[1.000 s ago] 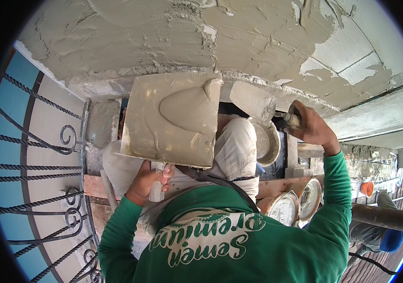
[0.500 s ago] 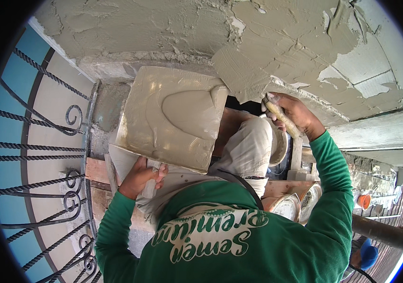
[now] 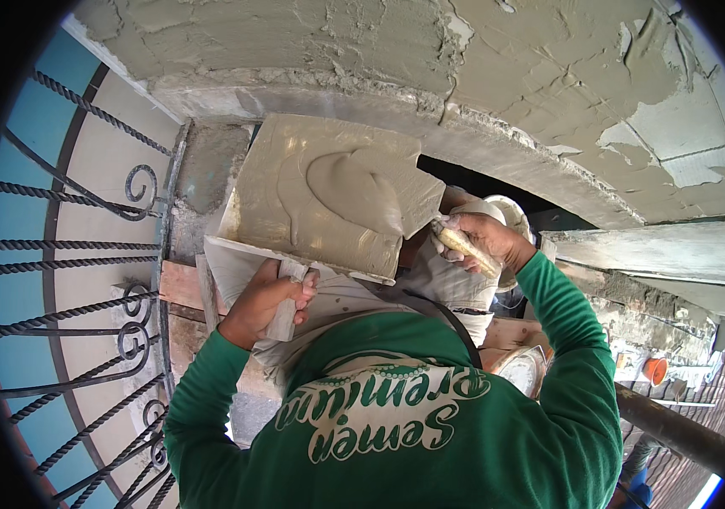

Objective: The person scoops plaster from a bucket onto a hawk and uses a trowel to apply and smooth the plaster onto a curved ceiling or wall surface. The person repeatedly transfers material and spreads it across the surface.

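The mortar board [image 3: 328, 195], a square hawk smeared grey, is held up in front of the person's chest, just below the plastered surface [image 3: 362, 42], with a mound of wet mortar [image 3: 354, 191] lying near its middle. The left hand [image 3: 271, 299] is clenched around the pale handle [image 3: 288, 305] under the board's lower edge, fingers wrapped fully about it. The right hand [image 3: 479, 239] is closed on the handle of a trowel [image 3: 420, 197], whose blade lies flat on the board's right side, touching the mortar mound. Both arms wear green sleeves [image 3: 566, 339]. To the left stands a black wrought-iron grille [image 3: 82, 254] with twisted bars and scrolls, before a blue and cream wall. Bare patches [image 3: 676, 140] show in the plaster at upper right.
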Demonstrator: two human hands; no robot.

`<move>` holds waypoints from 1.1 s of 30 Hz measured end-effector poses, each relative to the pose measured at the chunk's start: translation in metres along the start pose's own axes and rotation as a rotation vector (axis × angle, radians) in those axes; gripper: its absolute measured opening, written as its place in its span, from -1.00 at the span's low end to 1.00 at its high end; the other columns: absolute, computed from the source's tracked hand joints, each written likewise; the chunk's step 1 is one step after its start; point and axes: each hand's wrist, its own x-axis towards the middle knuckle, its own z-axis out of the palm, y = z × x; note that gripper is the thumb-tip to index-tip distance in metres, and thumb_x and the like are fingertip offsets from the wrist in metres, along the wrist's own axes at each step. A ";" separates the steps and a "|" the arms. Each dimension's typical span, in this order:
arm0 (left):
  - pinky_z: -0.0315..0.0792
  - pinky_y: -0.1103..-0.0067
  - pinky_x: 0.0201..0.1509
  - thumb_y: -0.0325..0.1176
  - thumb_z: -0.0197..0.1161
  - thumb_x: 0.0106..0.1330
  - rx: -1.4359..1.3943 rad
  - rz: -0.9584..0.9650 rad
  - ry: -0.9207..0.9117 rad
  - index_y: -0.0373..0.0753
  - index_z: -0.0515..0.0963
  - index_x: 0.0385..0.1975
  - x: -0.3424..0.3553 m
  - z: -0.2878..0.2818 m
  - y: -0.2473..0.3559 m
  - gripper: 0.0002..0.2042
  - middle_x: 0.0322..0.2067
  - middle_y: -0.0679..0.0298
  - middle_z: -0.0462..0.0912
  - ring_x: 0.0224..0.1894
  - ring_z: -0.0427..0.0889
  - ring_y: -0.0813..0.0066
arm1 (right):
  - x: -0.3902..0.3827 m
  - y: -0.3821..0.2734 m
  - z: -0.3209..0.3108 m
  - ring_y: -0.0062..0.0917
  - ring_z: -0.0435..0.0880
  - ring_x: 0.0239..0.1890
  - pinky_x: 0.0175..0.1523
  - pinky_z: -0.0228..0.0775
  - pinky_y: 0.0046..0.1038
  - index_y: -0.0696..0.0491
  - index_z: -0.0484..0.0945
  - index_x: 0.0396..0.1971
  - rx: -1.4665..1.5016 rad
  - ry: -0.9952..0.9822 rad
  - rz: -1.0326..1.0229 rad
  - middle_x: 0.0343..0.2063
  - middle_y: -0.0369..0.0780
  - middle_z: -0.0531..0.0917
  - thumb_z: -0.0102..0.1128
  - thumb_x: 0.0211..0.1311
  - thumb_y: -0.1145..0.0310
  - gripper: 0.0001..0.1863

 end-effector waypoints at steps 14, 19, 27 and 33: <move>0.43 0.60 -0.43 -0.53 0.16 0.32 -0.438 0.139 -0.141 -0.29 0.39 -0.06 -0.010 0.023 0.015 -0.78 -0.22 0.33 0.39 -0.33 0.40 0.63 | 0.038 0.051 0.013 -0.53 0.39 -0.73 -0.67 0.32 -0.47 0.21 0.52 -0.17 0.310 -0.276 -0.284 -0.58 -0.18 0.48 -0.01 0.37 -0.15 -0.39; 0.49 0.58 -0.37 -0.50 0.14 0.36 -0.568 0.227 -0.149 -0.34 0.38 0.02 -0.010 0.025 0.020 -0.73 -0.20 0.30 0.38 -0.32 0.42 0.61 | 0.046 0.063 0.030 -0.50 0.40 -0.74 -0.68 0.31 -0.44 0.23 0.50 -0.20 0.326 -0.454 -0.366 -0.60 -0.17 0.46 -0.03 0.36 -0.13 -0.40; 0.54 0.52 -0.36 -0.37 0.12 0.41 -0.399 0.266 -0.093 -0.40 0.41 0.16 -0.017 -0.016 0.044 -0.62 -0.20 0.24 0.50 -0.29 0.53 0.49 | -0.010 0.045 0.038 -0.49 0.45 -0.61 -0.58 0.37 -0.41 0.18 0.45 -0.17 0.405 -0.419 -1.012 -0.46 -0.18 0.48 -0.07 0.36 -0.01 -0.53; 0.39 0.64 -0.32 -0.26 0.13 0.47 -0.014 0.363 0.344 -0.34 0.53 -0.02 -0.023 -0.064 0.035 -0.72 -0.28 0.28 0.55 -0.33 0.50 0.55 | -0.110 0.004 -0.030 -0.50 0.45 -0.54 -0.45 0.42 -0.37 0.11 0.45 -0.10 0.497 0.304 -1.667 -0.43 -0.23 0.47 0.01 0.37 0.09 -0.63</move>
